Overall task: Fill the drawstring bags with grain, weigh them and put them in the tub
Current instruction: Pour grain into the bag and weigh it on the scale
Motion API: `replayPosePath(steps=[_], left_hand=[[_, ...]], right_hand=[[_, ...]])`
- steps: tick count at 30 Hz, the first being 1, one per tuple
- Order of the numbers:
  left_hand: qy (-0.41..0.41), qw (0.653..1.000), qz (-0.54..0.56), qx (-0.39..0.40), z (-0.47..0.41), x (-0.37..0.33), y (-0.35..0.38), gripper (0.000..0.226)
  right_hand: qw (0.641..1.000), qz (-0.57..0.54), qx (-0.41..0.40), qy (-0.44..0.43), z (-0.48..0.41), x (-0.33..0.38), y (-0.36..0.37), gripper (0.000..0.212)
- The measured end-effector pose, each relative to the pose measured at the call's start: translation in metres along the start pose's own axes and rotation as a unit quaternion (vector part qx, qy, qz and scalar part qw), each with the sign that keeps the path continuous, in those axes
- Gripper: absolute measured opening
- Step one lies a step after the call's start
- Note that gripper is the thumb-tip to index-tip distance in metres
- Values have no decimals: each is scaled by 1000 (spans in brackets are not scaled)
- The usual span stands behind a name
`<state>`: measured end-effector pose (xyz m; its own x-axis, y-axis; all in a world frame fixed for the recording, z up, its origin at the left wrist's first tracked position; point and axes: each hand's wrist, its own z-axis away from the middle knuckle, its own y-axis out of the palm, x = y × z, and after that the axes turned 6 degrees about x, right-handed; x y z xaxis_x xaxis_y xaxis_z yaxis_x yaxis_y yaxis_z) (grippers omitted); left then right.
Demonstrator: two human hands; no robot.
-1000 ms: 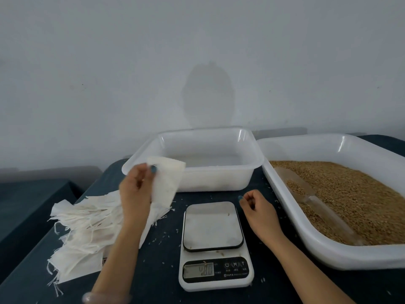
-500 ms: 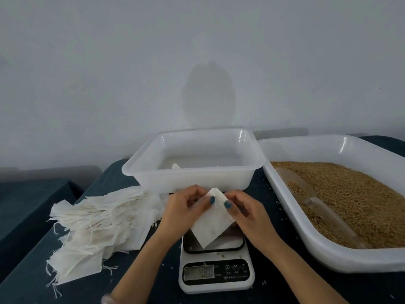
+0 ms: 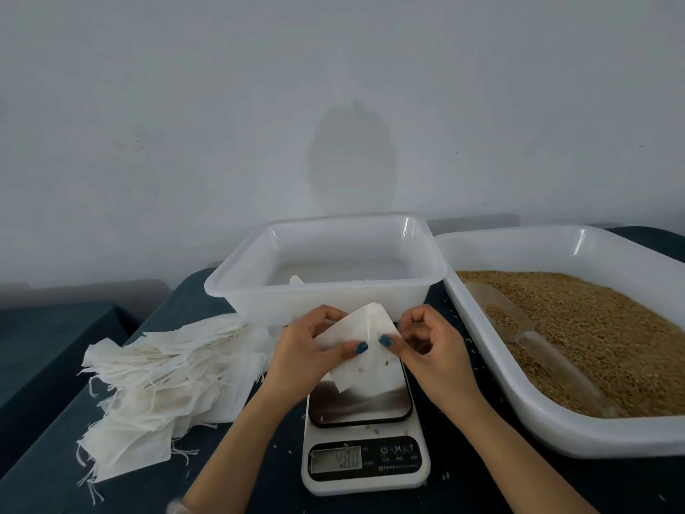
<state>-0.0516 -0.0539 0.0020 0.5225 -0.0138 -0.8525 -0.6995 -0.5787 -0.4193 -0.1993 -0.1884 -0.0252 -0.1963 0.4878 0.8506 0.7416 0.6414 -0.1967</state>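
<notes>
Because a bag has to be opened before grain can go in, we hold one bag up between both hands just above the plate of the scale. It is clear of the plate and looks flat and empty. Our left hand pinches its left side, thumb on the near face and fingers curled behind. Our right hand pinches the top right edge the same way, so the two thumbs sit close together on the cloth. We judge this grip is meant to work the mouth apart.

Everything else is laid out within reach on the dark table. The pile of spare bags lies to the left, beside the left hand. The big tray on the right holds the grain, with a clear scoop lying in it, handy for the right hand. The tub waits at the far side, straight behind the scale, so a weighed bag need only go forward. Something small and white shows inside it, but we cannot tell what. The scale's display is lit, though its digits are too blurred to read.
</notes>
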Motion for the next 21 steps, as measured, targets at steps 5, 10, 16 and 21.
replayPosePath(steps=[5, 10, 16, 21], left_hand=[[8, 999, 28, 13, 1, -5, 2, 30], [20, 999, 19, 26, 1, -7, 5, 20], [11, 999, 21, 28, 2, -6, 2, 15], [-1, 994, 104, 38, 2, -11, 3, 26]], right_hand=[[1000, 9, -6, -20, 0, -1, 0, 34], [995, 66, 6, -71, 2, -2, 1, 23], [992, 100, 13, -75, 4, 2, 1, 47], [985, 122, 16, -118, 5, 8, 3, 43]])
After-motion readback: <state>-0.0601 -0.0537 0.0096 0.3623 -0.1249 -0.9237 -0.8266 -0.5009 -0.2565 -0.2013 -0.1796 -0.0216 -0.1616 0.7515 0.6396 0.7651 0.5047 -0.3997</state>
